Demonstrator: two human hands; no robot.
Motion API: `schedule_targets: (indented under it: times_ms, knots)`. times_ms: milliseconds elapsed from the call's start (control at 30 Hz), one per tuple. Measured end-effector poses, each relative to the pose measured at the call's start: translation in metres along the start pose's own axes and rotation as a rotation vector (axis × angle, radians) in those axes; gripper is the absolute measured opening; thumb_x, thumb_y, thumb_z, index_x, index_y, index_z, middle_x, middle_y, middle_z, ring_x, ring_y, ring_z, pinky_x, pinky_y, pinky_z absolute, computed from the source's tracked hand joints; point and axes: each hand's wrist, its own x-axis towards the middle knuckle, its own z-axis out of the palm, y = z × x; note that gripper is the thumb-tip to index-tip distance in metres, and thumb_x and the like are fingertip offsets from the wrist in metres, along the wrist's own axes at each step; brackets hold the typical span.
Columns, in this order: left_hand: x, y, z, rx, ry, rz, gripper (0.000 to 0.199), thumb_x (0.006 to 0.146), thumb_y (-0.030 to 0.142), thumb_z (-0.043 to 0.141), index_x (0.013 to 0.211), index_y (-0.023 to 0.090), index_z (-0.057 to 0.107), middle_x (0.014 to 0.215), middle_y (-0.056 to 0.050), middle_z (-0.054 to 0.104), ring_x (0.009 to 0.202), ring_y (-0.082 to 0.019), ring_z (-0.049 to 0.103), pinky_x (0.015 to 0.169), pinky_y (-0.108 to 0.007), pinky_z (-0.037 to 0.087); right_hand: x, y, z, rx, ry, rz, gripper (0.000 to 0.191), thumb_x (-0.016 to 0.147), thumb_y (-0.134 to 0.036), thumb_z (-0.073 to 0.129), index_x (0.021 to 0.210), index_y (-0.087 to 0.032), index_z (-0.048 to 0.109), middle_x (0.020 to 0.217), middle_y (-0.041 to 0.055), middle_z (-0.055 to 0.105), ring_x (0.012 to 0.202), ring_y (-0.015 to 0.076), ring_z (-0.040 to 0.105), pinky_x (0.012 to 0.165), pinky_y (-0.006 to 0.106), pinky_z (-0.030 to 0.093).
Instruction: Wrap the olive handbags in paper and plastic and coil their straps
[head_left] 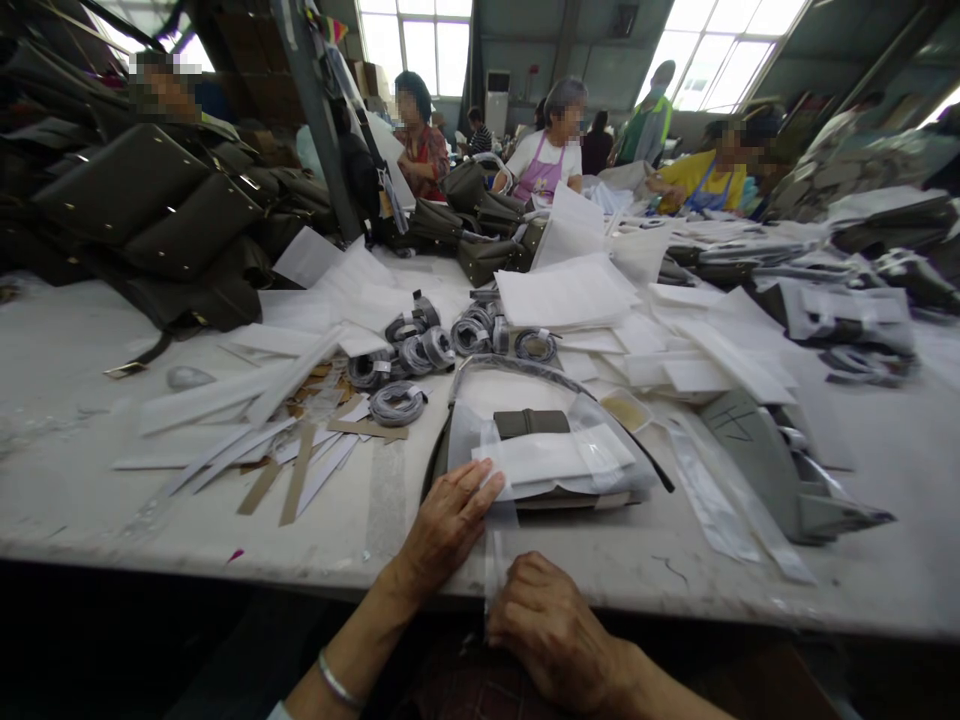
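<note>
A dark olive handbag [531,423] lies on the table in front of me, partly wrapped in thin white sheets, with a white foam piece [551,458] across its front. The bag's handle [517,363] is covered in clear wrap and arches behind it. My left hand [450,520] rests with its fingers stretched out on the wrapping at the bag's near left corner. A clear tape strip [495,555] runs from that corner toward the table edge. Just below the edge, my right hand [551,620] is closed on the strip's lower end; its fingertips are partly hidden.
Several coiled, wrapped straps [412,350] lie behind the bag. Cardboard strips [300,470] and white sheets [566,290] are scattered around. A grey-green panel [757,455] lies at right. Dark bags [157,210] are piled at left. Several people work across the table.
</note>
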Motion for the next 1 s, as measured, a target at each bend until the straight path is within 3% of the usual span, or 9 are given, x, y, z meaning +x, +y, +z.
schedule_targets:
  times_ms: [100,200,333,400,567,733,900,1000]
  knots:
    - [-0.001,-0.001,0.001,-0.009,-0.021,-0.003,0.055,0.088,0.007,0.051,0.142,0.015,0.042,0.136,-0.014,0.056,0.13,-0.026,0.048,0.104,-0.042,0.048,0.002,-0.009,-0.002,0.11,-0.091,0.01,0.023,0.098,-0.025,0.048,0.081,-0.02,0.063,0.068,0.0003,0.065,0.065,0.0141,0.056,0.068,0.03,0.041]
    - [-0.001,-0.001,0.002,-0.019,-0.005,-0.008,0.051,0.089,0.007,0.05,0.14,0.017,0.045,0.132,-0.013,0.06,0.127,-0.025,0.051,0.102,-0.042,0.048,0.019,-0.013,-0.026,0.251,-0.136,-0.033,0.024,0.099,-0.033,0.052,0.085,-0.022,0.067,0.07,-0.003,0.069,0.064,0.0112,0.06,0.069,0.026,0.045]
    - [0.001,0.0,0.002,-0.041,0.04,0.006,0.046,0.09,0.007,0.048,0.135,0.017,0.049,0.128,-0.012,0.063,0.127,-0.024,0.052,0.101,-0.042,0.049,0.058,0.007,-0.07,0.085,0.262,0.111,0.009,0.093,-0.024,0.062,0.09,-0.02,0.07,0.08,0.0016,0.073,0.076,0.0142,0.066,0.075,0.027,0.051]
    - [0.002,0.0,0.002,-0.046,0.061,0.018,0.043,0.091,0.007,0.047,0.132,0.016,0.051,0.128,-0.013,0.063,0.129,-0.024,0.05,0.102,-0.042,0.049,0.071,0.028,-0.078,-0.001,0.365,0.16,0.008,0.092,-0.022,0.063,0.095,-0.021,0.071,0.09,0.003,0.074,0.087,0.016,0.068,0.083,0.028,0.053]
    - [0.001,0.001,0.006,-0.025,0.085,0.023,0.036,0.092,0.009,0.047,0.127,0.017,0.052,0.126,-0.011,0.065,0.131,-0.023,0.049,0.107,-0.044,0.045,0.068,0.07,-0.054,-0.004,0.171,0.123,0.012,0.094,-0.028,0.062,0.096,-0.025,0.073,0.094,0.0015,0.076,0.092,0.0178,0.07,0.1,0.039,0.049]
    - [-0.001,0.002,-0.005,-0.184,0.005,-0.017,0.042,0.089,0.007,0.049,0.129,0.018,0.05,0.128,-0.01,0.064,0.134,-0.022,0.047,0.111,-0.045,0.041,0.054,0.075,-0.047,0.022,0.111,0.085,0.01,0.091,-0.03,0.066,0.092,-0.024,0.074,0.096,0.0028,0.076,0.096,0.0187,0.071,0.104,0.042,0.046]
    - [0.006,0.003,-0.029,-0.518,-0.132,-0.264,0.033,0.091,0.016,0.05,0.122,0.022,0.06,0.13,-0.007,0.063,0.128,-0.021,0.053,0.109,-0.041,0.043,0.056,0.073,-0.053,0.047,0.11,0.022,0.012,0.087,-0.034,0.071,0.089,-0.022,0.073,0.092,0.003,0.075,0.093,0.0181,0.07,0.102,0.039,0.046]
    - [0.013,0.01,-0.029,-0.57,-0.085,-0.399,0.018,0.094,0.027,0.055,0.106,0.023,0.068,0.117,-0.005,0.07,0.117,-0.021,0.061,0.103,-0.037,0.047,0.056,0.072,-0.052,0.008,0.131,-0.025,0.013,0.087,-0.033,0.071,0.092,-0.021,0.07,0.094,0.0045,0.074,0.093,0.0181,0.069,0.101,0.039,0.047]
